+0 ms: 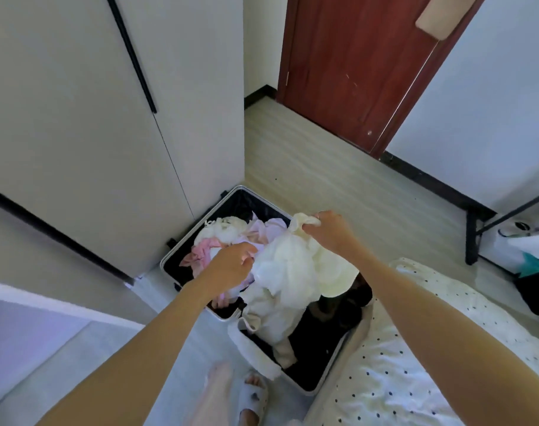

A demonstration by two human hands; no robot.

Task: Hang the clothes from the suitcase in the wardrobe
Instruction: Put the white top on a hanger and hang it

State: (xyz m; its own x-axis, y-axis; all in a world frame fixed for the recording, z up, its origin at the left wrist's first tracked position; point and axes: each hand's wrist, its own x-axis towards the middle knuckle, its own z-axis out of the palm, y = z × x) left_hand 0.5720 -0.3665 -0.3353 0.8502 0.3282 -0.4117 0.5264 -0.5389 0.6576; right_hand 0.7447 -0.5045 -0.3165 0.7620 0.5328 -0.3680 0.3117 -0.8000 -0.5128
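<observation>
Both arms reach forward and down over the open suitcase on the floor. The right hand pinches a cream garment in a tight grip; the left hand, lower and nearer, curls round its bunched side. Pink clothes lie beyond the left grip.

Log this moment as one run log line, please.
step: lifting garment | left hand: grips cream garment | right hand: pinches its top | suitcase: open on floor | wardrobe: doors closed

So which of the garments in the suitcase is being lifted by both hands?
The cream-white garment: the right hand pinches its top and the left hand grips its side, raising it above the suitcase. The pink clothes lie untouched inside.
</observation>
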